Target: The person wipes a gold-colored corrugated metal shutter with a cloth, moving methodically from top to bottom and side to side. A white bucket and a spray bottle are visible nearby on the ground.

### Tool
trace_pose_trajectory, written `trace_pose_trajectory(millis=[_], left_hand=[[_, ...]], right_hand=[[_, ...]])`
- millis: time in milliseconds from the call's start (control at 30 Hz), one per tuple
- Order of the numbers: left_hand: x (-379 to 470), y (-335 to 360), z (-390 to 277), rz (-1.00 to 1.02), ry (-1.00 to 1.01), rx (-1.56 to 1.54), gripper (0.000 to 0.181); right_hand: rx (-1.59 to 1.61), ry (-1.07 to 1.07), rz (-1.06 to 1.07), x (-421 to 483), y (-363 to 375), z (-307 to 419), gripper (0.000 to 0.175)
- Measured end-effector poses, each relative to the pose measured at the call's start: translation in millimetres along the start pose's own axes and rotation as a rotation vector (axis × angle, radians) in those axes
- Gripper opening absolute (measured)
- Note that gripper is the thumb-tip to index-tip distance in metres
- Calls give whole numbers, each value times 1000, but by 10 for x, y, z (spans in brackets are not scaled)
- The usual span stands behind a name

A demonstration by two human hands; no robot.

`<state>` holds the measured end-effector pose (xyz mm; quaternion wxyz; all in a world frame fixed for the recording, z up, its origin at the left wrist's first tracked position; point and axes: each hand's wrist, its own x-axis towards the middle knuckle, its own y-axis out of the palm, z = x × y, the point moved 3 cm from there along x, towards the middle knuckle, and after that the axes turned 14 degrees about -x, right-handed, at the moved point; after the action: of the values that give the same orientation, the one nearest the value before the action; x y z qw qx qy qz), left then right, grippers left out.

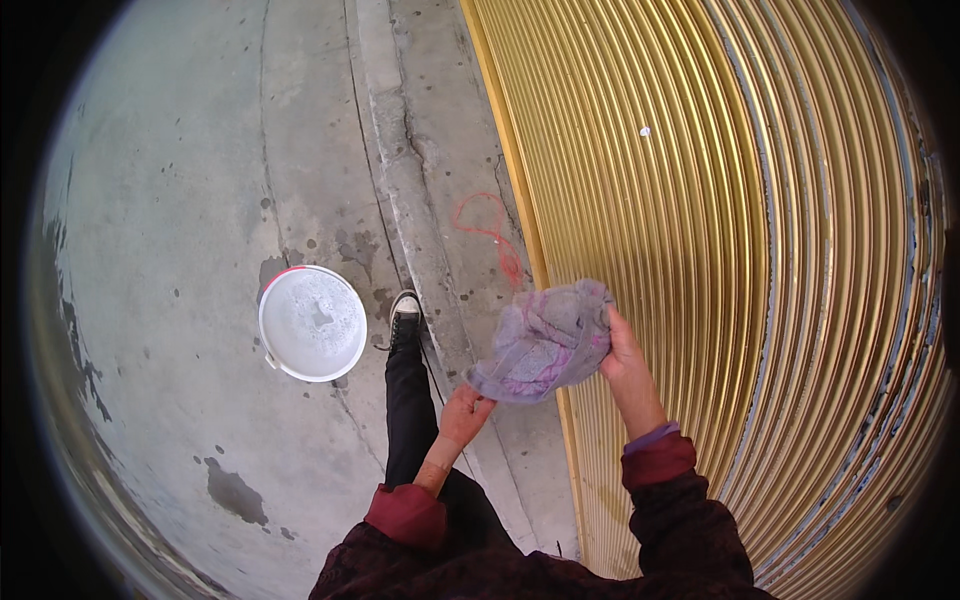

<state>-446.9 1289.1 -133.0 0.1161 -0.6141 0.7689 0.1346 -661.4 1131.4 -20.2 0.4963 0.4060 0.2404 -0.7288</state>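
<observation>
A grey-purple cloth [544, 349] with pink markings hangs between my two hands, partly bunched and folded. My left hand [465, 416] pinches its lower left corner. Up at its right edge my right hand [622, 345] grips the fabric, the fingers partly hidden by it. Behind the cloth on the right rises a gold corrugated metal shutter [645, 225]. To the left, on the concrete, stands a white bucket [313, 324] holding cloudy, foamy liquid.
A raised concrete step [409, 172] with a cracked edge runs along the shutter's foot. Red scribbled lines [495, 232] mark it. My shoe [406, 311] stands beside the step, right of the bucket. Wet patches [234, 489] spot the concrete ground [180, 300].
</observation>
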Motion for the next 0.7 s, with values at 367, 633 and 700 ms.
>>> trace_pose_trajectory(millis=[367,633,700], left_hand=[[330,239,830,-31,-583,-265,37],[671,111,1052,-270,-614,-591,33],[745,124,1021,-241,-634,-654,34]], right_hand=[[-1736,-1967,-613,739,2078,2885,53],[-2363,-1804,-551,2527,1739,1800,31],[-2401,-1699,-439,2801,1461,1351,24]])
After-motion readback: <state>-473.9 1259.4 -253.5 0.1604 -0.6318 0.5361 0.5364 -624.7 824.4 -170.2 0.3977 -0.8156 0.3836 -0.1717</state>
